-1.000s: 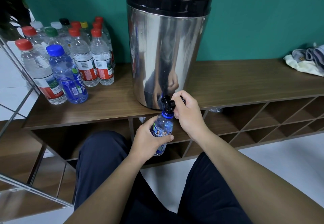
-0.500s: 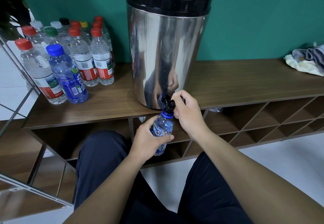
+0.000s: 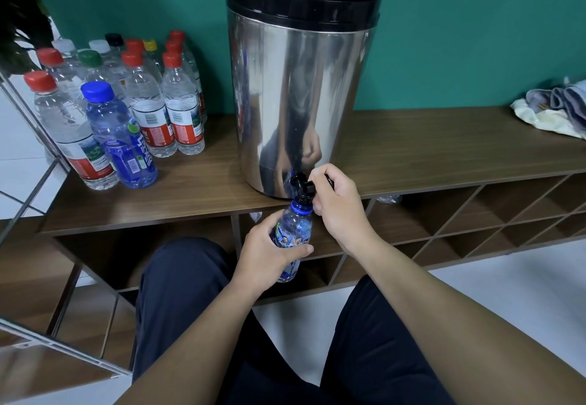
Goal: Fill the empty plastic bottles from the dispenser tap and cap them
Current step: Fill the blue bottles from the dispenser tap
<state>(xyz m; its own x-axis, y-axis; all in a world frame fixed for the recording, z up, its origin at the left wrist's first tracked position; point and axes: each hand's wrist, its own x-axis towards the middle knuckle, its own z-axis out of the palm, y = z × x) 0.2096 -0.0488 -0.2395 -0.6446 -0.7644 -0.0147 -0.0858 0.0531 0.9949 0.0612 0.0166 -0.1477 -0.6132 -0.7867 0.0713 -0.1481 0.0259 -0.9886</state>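
In the head view, the left hand (image 3: 266, 254) is wrapping its fingers around the small blue bottle (image 3: 293, 231), holding it just below the near edge of the wooden shelf (image 3: 428, 150), its open neck sitting right under the black tap (image 3: 302, 187) of the steel dispenser (image 3: 301, 93). The right hand (image 3: 337, 203) is curling closed around the tap's lever, to the right of the spout. The bottle is leaning slightly; whether water is flowing cannot be told. To fill well, the neck should be staying centred under the spout and the bottle upright, with the lever being released before the level is reaching the neck. Capped bottles (image 3: 152, 109) are standing far left on the shelf, and a cloth (image 3: 551, 114) is lying far right.
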